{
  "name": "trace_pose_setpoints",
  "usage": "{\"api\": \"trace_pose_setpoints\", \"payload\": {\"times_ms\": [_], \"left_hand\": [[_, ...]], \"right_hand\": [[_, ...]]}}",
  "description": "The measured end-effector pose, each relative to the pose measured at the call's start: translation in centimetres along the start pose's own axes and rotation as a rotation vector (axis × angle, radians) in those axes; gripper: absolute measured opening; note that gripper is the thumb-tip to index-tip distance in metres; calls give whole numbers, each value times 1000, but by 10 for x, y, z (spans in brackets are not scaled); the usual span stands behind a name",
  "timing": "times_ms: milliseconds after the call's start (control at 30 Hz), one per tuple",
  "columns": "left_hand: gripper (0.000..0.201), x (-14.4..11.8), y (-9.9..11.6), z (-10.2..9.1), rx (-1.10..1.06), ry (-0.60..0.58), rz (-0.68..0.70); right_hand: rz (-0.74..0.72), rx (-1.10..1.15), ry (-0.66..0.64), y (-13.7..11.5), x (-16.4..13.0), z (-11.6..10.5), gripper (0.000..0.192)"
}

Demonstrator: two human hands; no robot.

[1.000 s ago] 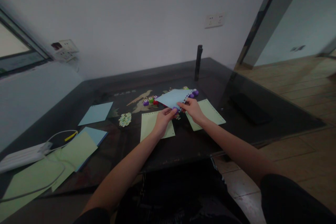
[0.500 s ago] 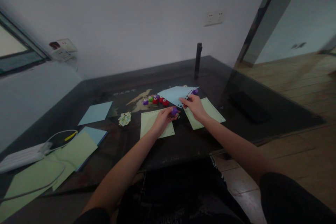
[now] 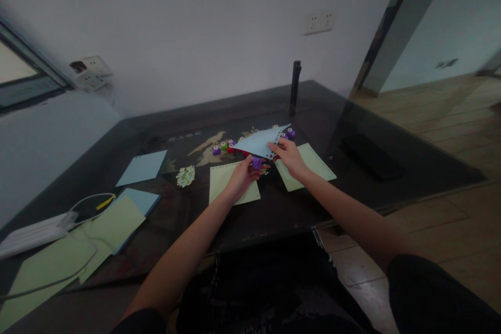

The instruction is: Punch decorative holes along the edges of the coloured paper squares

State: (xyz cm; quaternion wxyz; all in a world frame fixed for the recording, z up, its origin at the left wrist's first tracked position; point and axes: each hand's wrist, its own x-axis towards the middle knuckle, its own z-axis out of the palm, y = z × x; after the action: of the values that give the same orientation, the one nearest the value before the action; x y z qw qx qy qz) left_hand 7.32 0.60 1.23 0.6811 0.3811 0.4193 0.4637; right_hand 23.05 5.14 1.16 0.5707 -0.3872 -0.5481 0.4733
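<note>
In the head view, a pale blue paper sheet [image 3: 258, 142] with a row of punched holes along one edge is pinched in the right hand [image 3: 287, 155] at 12 o'clock on the dark glass table [image 3: 274, 209]. A small purple craft punch [image 3: 256, 163] is gripped in the closed left hand [image 3: 240, 177], beside the sheet's lower corner. One edge appears punched; the rest seem untouched. At 10 o'clock a small heap of punched scraps [image 3: 186, 176] is seen. No legible writing is found.
</note>
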Motion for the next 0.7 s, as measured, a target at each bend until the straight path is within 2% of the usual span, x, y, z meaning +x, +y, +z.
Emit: {"api": "trace_pose_setpoints", "payload": {"times_ms": [133, 300, 567, 700], "left_hand": [[33, 3, -6, -4, 75, 8, 64], [25, 4, -7, -5, 99, 82, 131], [26, 1, -5, -1, 79, 18, 136], [26, 3, -7, -2, 115, 30, 138]], "right_hand": [[-21, -59, -78, -6, -5, 2, 31], [-20, -146, -121, -2, -8, 5, 30], [5, -149, -144, 0, -10, 7, 25], [-3, -196, -109, 2, -8, 5, 23]]}}
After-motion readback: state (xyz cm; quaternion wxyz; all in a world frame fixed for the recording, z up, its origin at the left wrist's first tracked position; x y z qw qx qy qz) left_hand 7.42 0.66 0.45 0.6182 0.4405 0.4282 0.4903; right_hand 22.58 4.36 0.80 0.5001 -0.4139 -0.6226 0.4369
